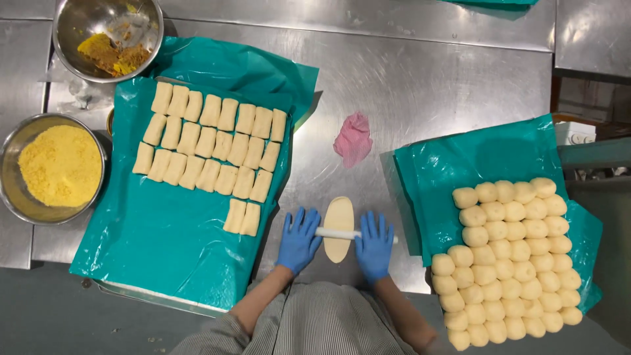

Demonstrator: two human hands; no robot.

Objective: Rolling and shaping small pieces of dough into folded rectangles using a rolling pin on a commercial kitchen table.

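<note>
Both gloved hands [299,240] [374,244] press a thin white rolling pin [338,233] across smooth oval dough [338,217].

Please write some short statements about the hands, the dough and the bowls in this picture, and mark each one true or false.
1. Both hands, left hand and right hand, press on a white rolling pin. True.
2. The pin lies across an oval dough piece. True.
3. The dough balls sit on the left. False: on the right sheet.
4. The pink cloth lies in a bowl. False: on the table.
</note>
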